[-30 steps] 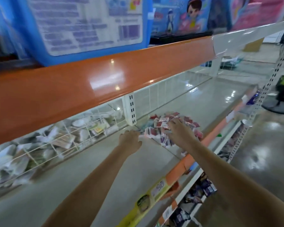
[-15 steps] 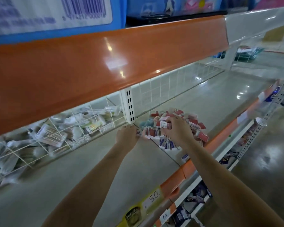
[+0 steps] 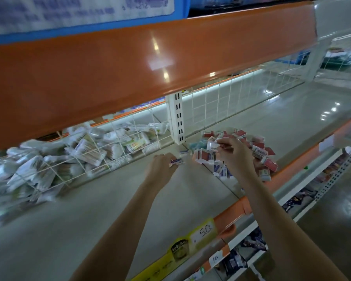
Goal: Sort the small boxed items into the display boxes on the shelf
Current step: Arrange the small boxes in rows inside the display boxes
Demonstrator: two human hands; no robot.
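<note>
A loose pile of small red-and-white and blue-and-white boxes (image 3: 259, 153) lies on the pale shelf (image 3: 109, 199), right of a white slotted upright. My right hand (image 3: 236, 157) hovers over the pile's left side and pinches one small white box (image 3: 212, 146) between thumb and fingers. My left hand (image 3: 162, 169) is just left of the pile, fingers curled round another small box (image 3: 176, 161) with a blue-and-red end. No display box is plainly visible.
A white wire basket (image 3: 101, 159) full of plastic-wrapped cotton-swab packs fills the shelf's back left. An orange shelf beam (image 3: 150, 63) hangs low overhead. Wire mesh (image 3: 231, 102) backs the shelf. Price tags (image 3: 203, 234) line the orange front edge; lower shelves hold packets.
Both hands have each lifted a small box from the pile's left edge. The camera has moved closer and lower, so the shelf looms larger.
</note>
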